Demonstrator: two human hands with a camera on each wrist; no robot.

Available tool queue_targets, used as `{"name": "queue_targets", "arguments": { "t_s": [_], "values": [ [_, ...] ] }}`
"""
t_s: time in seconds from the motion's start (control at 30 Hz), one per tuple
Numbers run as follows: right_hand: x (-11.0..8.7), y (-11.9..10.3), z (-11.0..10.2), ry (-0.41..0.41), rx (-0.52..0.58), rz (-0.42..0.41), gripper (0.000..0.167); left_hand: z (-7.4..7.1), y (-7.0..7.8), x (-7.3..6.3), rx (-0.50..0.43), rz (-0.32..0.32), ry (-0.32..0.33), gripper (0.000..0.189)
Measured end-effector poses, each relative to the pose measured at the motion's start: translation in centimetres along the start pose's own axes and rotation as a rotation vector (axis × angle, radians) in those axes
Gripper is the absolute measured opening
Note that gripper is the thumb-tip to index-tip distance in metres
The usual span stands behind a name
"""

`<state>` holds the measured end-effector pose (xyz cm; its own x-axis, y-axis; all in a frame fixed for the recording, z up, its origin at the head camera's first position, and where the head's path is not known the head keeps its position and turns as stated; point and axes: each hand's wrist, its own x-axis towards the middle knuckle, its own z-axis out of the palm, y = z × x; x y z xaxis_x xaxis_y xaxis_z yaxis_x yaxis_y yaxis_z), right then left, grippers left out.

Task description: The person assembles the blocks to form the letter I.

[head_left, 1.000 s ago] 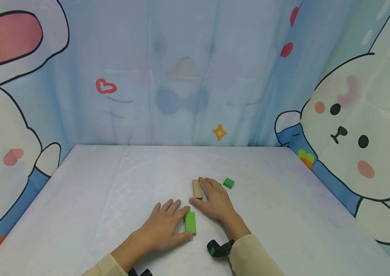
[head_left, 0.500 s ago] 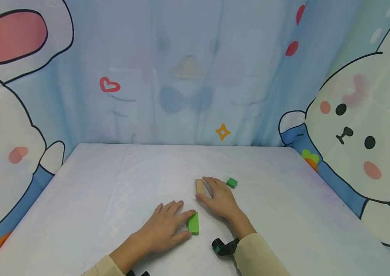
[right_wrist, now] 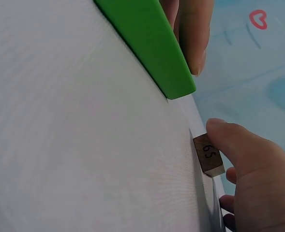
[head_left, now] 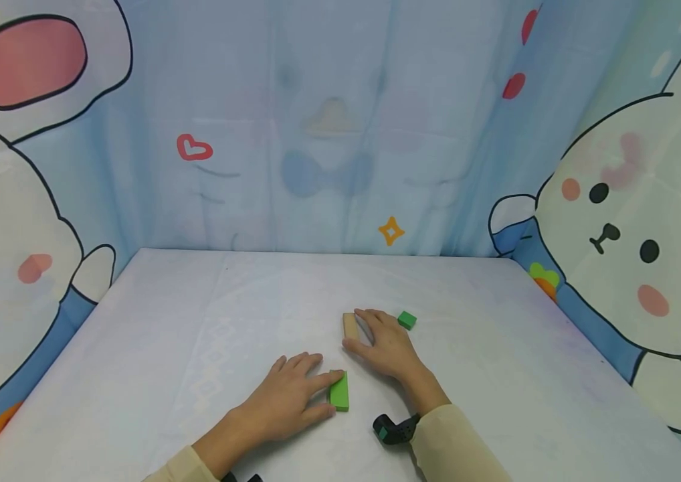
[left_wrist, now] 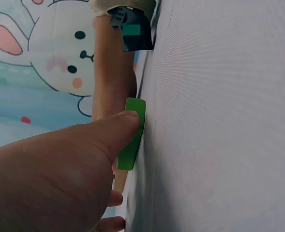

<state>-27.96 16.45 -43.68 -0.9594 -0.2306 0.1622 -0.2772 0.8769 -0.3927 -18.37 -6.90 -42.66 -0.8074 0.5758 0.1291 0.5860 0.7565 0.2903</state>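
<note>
My left hand (head_left: 283, 400) lies beside a bright green block (head_left: 340, 395) on the table, its fingers spread and fairly straight. Its index fingertip touches the block's far end, and the thumb rests by the near left corner. In the left wrist view that thumb overlaps the green block (left_wrist: 128, 152). Farther back, my right hand (head_left: 390, 349) pinches a pale wooden block (head_left: 350, 326), thumb at its near end and index finger toward its far end. Dark digits mark the end of that wooden block (right_wrist: 209, 154) in the right wrist view.
A small green block (head_left: 407, 320) sits just right of the right hand's fingers. The white-covered table (head_left: 226, 301) ends at the back against a light-blue curtain (head_left: 244, 201) with cartoon rabbits. A black wrist device (head_left: 395, 430) is worn at the right sleeve.
The head view has shifted slightly. My left index finger now covers more of the green block's far end. The right thumb has come over the wooden block's near end. The blocks appear unmoved.
</note>
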Motion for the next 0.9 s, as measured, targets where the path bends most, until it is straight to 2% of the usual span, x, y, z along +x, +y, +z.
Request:
{"name": "queue_targets", "arguments": {
  "t_s": [0.27, 0.9],
  "values": [
    [0.06, -0.02, -0.05, -0.008, 0.003, 0.007, 0.075, 0.06, 0.00, 0.13, 0.007, -0.001, 0.008, 0.054],
    [0.71, 0.21, -0.87, -0.093, -0.004, 0.034, 0.076, -0.01, -0.15, 0.16, 0.008, 0.000, 0.009, 0.054]
  ]
}}
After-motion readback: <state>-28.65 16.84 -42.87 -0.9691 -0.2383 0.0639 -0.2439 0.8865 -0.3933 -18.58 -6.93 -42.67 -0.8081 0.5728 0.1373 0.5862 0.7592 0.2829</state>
